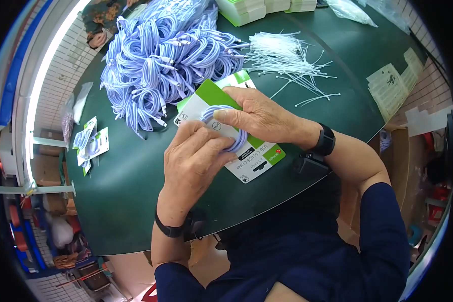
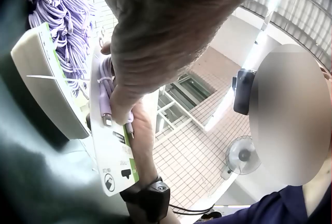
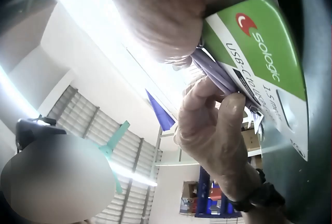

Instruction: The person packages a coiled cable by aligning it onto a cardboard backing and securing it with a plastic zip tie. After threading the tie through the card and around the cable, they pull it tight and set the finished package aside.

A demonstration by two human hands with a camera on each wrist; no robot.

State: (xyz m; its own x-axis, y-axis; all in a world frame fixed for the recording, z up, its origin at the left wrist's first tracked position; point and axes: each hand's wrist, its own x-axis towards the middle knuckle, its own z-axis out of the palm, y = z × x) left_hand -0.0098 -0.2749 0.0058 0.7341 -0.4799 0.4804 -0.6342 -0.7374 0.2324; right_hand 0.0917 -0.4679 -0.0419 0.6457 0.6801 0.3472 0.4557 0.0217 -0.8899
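A printed green-and-white USB-C cable card (image 1: 259,168) is held above the table between both hands, with a coiled lilac cable (image 1: 242,138) lying against its face. My right hand (image 1: 267,118) grips the card's edge, its thumb pressed on the coil and its fingers mostly hidden behind the card. My left hand (image 1: 192,156) pinches the lower side of the coil between thumb and fingers, as the right wrist view also shows. In the left wrist view, a white tie (image 2: 105,79) wraps the cable near its metal plug (image 2: 107,120).
Beyond the hands lies a large heap of lilac cables (image 1: 151,65), beside loose white cable ties (image 1: 282,55). A stack of cards (image 2: 49,79) stands close by; further stacks (image 1: 241,12) are at the back. Carded cables (image 1: 93,143) lie left. Another person's hand (image 1: 96,40) shows at the far edge.
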